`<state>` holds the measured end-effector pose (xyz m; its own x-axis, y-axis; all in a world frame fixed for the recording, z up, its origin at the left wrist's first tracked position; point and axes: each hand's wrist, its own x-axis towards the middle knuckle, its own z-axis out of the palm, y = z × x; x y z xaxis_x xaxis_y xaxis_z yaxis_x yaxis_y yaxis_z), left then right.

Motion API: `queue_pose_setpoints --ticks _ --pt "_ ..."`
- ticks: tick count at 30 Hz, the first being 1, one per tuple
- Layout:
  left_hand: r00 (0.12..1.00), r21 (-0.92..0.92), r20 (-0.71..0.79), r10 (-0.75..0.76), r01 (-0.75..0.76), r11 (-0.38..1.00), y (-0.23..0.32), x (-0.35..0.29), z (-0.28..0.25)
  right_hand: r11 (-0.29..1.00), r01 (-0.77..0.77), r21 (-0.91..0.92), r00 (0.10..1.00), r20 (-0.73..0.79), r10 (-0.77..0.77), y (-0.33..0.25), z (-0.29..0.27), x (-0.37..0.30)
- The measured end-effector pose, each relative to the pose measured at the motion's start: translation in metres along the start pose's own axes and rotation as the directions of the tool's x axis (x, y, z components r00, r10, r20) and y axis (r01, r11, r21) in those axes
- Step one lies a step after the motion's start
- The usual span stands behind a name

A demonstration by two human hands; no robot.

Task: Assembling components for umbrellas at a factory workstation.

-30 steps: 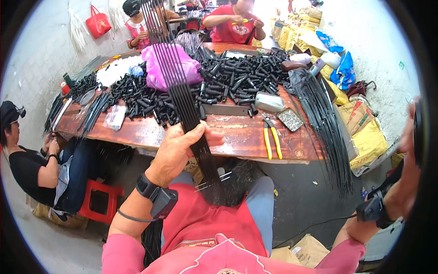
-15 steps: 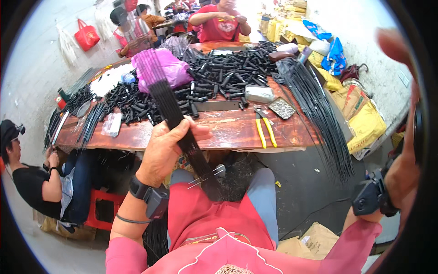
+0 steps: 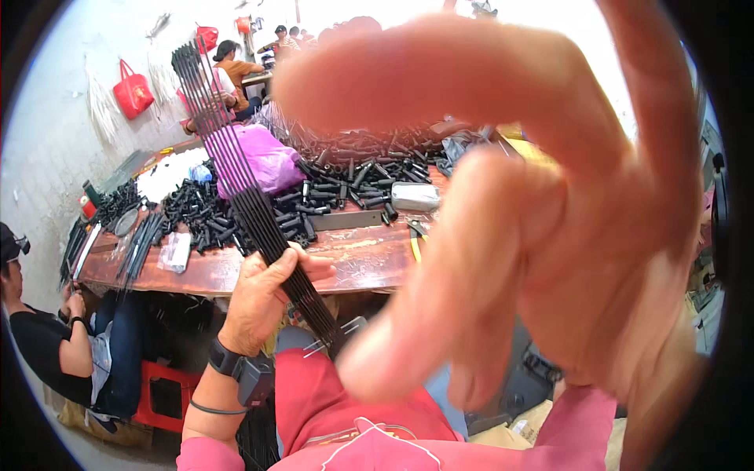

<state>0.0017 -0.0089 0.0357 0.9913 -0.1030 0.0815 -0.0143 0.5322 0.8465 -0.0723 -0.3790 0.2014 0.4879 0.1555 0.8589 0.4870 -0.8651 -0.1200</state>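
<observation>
My left hand (image 3: 263, 297) is closed around a flat bundle of thin black rods (image 3: 253, 200), held tilted over the table's front edge. The rods fan apart slightly at their upper end. Several short silvery wires (image 3: 316, 347) stick out sideways near the lower end, above my lap. Very close to the camera, my right hand (image 3: 573, 243) looms large and blurred, with its fingers bent but apart and nothing in them. It covers much of the table's right side.
On the wooden table (image 3: 196, 271) lie heaps of black tubular parts (image 3: 353, 184), a purple plastic bag (image 3: 259, 161), a light box (image 3: 415, 196) and partly hidden yellow-handled pliers (image 3: 416, 242). A person in black (image 3: 47, 345) sits at the left by a red stool (image 3: 161, 392). Others work behind.
My right hand has come from the right edge across the front of the view. My left hand still holds the rods, whose upper end has swung left. The whole view has shifted.
</observation>
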Motion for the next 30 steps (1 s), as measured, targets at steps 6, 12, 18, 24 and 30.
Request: queue_pose_setpoints --ticks 6,12,18,24,30 --pt "0.994 0.108 0.063 0.089 -0.095 0.99 0.006 0.001 0.006 1.0 0.011 -0.009 1.0 0.01 -0.011 0.0 0.005 -0.001" --pt "1.0 0.133 0.023 0.01 -0.013 0.991 0.005 0.012 0.009 0.995 0.004 0.102 0.996 0.087 -0.013 -0.003 0.035 -0.005" --pt "1.0 0.156 0.017 0.02 -0.022 0.988 0.012 0.005 0.007 0.985 0.077 0.157 0.992 0.085 -0.091 0.005 0.042 0.004" --pt "1.0 0.181 -0.012 0.022 -0.02 0.983 0.007 -0.003 0.002 0.97 0.182 0.16 0.983 -0.055 -0.176 -0.003 0.053 0.024" --pt "0.999 0.169 -0.046 0.024 -0.016 0.986 0.017 -0.014 0.016 0.942 0.289 0.172 0.957 -0.074 -0.281 0.004 0.065 0.046"
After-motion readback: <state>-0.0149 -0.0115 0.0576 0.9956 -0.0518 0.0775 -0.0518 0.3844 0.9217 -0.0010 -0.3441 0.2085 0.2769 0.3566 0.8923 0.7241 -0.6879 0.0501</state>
